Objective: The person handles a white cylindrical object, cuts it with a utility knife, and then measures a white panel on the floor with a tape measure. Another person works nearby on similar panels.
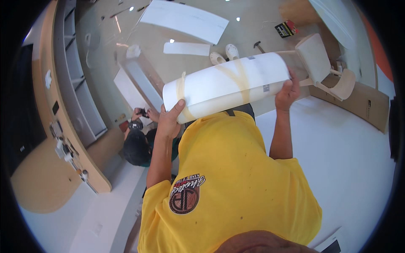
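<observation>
A thick white roll [202, 86] lies across in front of my chest, bound with bands of yellowish tape; its outer sheet ends in a lengthwise edge. My left hand [171, 119] is closed on its left end, thumb up over the near side. Around the right end my right hand [287, 90] is closed too, with the thumb on the near side and fingers round the end. What the roll holds inside, if anything, is hidden.
At left a person in a dark cap [136, 146] crouches, handling a small dark object. White panels [185, 21], a pair of white clogs [232, 52] and a hammer [258, 46] lie on the floor. At right are a pale wooden chair [314, 59] and cardboard [358, 103]; a shelf unit [78, 76] stands left.
</observation>
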A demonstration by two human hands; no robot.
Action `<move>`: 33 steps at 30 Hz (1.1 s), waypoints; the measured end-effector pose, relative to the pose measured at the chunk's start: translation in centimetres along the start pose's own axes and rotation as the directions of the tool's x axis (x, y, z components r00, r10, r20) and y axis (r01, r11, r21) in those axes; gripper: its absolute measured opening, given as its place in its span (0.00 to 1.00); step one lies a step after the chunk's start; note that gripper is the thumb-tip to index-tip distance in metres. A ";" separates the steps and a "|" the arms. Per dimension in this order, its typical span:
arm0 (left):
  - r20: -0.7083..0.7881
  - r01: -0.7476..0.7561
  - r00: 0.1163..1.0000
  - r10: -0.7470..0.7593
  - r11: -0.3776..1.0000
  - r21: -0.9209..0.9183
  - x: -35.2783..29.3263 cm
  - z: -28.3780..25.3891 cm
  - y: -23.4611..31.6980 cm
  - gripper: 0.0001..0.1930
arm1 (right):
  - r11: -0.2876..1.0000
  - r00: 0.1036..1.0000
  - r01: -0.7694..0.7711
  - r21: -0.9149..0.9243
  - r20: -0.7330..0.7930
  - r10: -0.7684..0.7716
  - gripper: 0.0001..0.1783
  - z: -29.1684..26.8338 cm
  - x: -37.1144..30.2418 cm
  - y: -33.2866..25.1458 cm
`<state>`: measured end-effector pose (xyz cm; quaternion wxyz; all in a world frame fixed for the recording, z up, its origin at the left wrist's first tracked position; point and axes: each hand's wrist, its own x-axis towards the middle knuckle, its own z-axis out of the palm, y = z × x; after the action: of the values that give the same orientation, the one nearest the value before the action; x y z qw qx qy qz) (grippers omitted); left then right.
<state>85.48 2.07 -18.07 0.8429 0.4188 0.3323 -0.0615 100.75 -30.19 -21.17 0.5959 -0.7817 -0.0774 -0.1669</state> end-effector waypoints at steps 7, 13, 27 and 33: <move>0.112 -0.283 0.956 0.273 0.740 0.611 2.7 9.9 -3.6 0.13 | 0.708 0.737 -0.587 -0.392 0.102 0.668 0.20 -2.9 1.9 11.4; 0.132 -0.312 0.936 0.327 0.590 0.745 4.2 18.0 -6.6 0.12 | 0.963 0.838 -0.179 -0.203 0.480 0.257 0.14 -2.9 6.6 6.0; -0.008 -0.084 0.991 0.134 0.662 0.745 7.2 22.4 -9.7 0.16 | 0.936 0.550 -0.320 -0.149 0.775 0.312 0.13 1.6 10.3 4.9; 0.120 -0.235 0.966 0.229 0.584 0.777 9.9 19.1 -8.0 0.18 | 0.941 0.544 -0.238 -0.241 0.769 0.334 0.11 6.1 12.0 3.9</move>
<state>99.74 -15.61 -21.29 0.5762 0.7842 0.2113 -0.0915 114.23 -26.40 -21.93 0.4731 -0.8052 -0.1988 0.2973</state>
